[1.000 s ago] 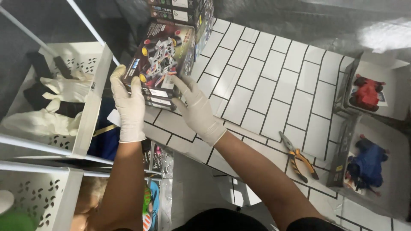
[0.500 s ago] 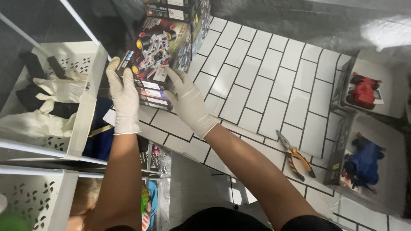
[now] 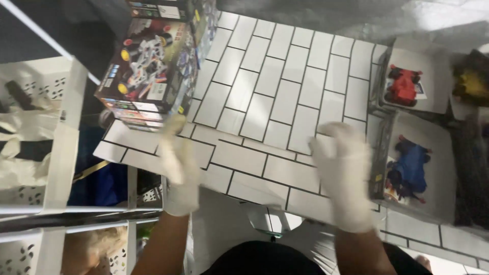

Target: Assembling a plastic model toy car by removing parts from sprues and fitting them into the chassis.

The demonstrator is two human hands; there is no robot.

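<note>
A colourful toy box (image 3: 145, 71) lies at the far left of the white tiled tabletop (image 3: 275, 97), on top of other boxes. My left hand (image 3: 178, 163), in a white glove, hovers just below that box, empty, fingers loosely apart and blurred. My right hand (image 3: 344, 173), also gloved, is spread open over the tiles at the right, holding nothing. Just to its right sits an open box with a blue toy car (image 3: 407, 168), and farther back an open box with a red toy car (image 3: 405, 84).
White perforated bins (image 3: 56, 137) on a rack stand at the left, holding white and dark items. More stacked boxes (image 3: 163, 10) sit at the far edge. A yellow and black toy (image 3: 473, 81) shows at the right edge.
Both hands have let go of the toy box, which now rests on the stack at the left. My right hand has swung right across the tiles. The view has shifted, hiding the pliers.
</note>
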